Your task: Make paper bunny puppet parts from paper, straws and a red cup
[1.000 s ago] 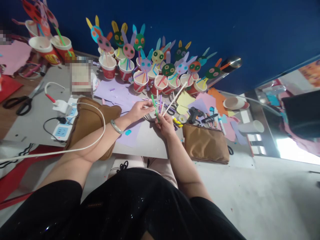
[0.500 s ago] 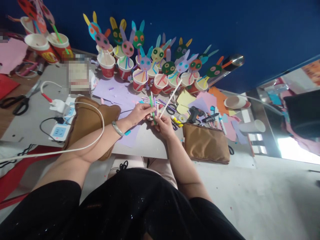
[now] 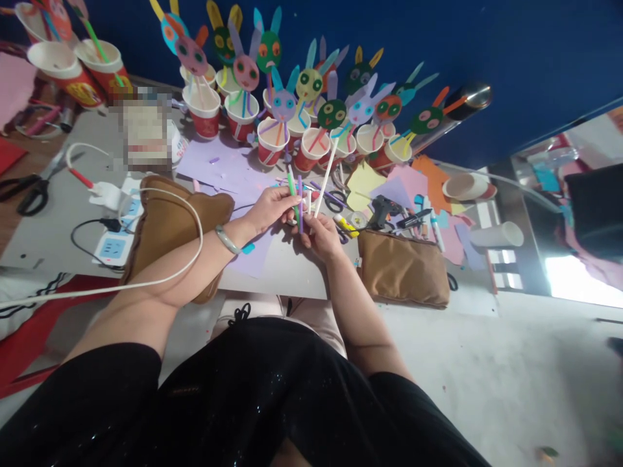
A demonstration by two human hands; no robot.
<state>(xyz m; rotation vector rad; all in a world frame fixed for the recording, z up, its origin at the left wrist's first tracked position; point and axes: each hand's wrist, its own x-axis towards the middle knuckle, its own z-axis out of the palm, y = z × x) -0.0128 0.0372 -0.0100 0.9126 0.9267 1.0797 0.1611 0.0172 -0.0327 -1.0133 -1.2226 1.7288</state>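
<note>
In front of me my left hand [image 3: 273, 207] pinches a green straw [image 3: 291, 183], its fingers closed. Close against it, my right hand [image 3: 322, 236] is closed on a long white straw [image 3: 327, 175] that slants up to the right. Between the hands stands a purple straw [image 3: 300, 204], with a shorter white piece beside it; which fingers carry these is hard to make out. Behind the hands are paper cups [image 3: 272, 151] with rabbit-faced paper figures [image 3: 283, 105] on coloured straws. Purple paper [image 3: 224, 170] lies left of the hands.
A brown cushion [image 3: 170, 220] lies under my left forearm, with a power strip [image 3: 113, 248] and white cable beside it. To the right are a brown pouch [image 3: 403, 269], a glue gun [image 3: 384, 211], pens and coloured paper. Scissors [image 3: 32, 194] lie far left.
The green and purple straws between my hands stand slightly farther apart. The long white straw is steeper. My view has shifted a little; both hands stay close together.
</note>
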